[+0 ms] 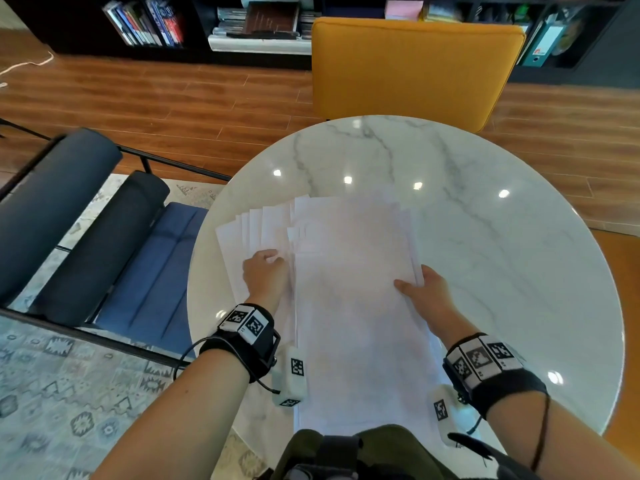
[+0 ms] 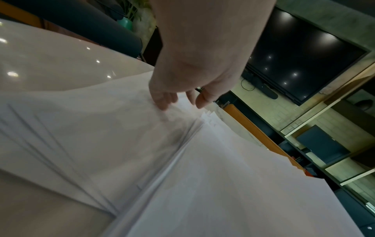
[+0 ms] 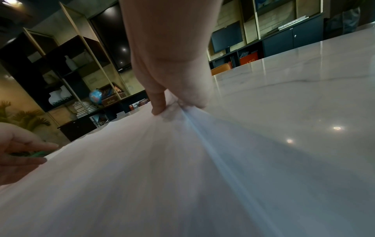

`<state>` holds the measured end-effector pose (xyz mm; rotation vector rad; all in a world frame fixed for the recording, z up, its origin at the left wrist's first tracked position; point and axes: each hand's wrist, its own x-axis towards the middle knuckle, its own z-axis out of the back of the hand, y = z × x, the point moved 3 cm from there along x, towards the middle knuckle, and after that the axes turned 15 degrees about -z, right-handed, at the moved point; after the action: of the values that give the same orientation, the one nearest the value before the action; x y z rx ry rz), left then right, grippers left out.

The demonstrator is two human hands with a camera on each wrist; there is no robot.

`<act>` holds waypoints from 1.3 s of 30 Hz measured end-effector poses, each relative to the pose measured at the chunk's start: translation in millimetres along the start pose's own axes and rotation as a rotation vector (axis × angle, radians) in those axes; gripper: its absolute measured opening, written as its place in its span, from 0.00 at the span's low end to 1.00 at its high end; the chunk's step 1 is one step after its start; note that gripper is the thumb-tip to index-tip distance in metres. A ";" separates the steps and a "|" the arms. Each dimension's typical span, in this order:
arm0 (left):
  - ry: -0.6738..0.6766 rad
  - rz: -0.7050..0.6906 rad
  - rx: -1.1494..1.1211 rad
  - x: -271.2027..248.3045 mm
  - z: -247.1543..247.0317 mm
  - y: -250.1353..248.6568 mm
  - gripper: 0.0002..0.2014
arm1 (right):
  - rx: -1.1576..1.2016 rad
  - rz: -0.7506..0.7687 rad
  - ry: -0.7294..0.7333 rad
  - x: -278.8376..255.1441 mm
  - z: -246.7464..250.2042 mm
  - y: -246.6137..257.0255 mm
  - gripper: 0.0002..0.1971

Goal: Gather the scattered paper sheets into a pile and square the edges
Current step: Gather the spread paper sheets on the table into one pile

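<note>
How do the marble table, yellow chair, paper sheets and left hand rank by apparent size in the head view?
1. Marble table, largest.
2. Paper sheets and yellow chair: look much alike, and the chair is farther off and partly hidden, so unranked.
3. Left hand, smallest.

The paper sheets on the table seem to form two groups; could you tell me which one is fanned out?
The left group under the left hand: its staggered edges show, unlike the larger stack.
</note>
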<state>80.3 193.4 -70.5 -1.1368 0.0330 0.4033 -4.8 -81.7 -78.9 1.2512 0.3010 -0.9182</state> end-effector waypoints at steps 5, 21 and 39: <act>0.004 0.129 0.259 2.8 12.2 1.3 0.27 | -0.082 0.028 -0.026 -0.2 -4.5 1.6 0.10; 0.170 -0.009 0.081 6.4 -1.7 -3.8 0.17 | -0.237 -0.008 -0.026 -5.4 -17.1 4.0 0.22; 0.304 -0.193 -0.248 -22.1 -10.3 -19.6 0.13 | 0.058 0.010 0.024 -16.6 -3.0 6.3 0.20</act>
<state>68.1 170.8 -52.7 -1.4257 0.1410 0.0605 -9.7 -71.8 -64.7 1.3168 0.2887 -0.9095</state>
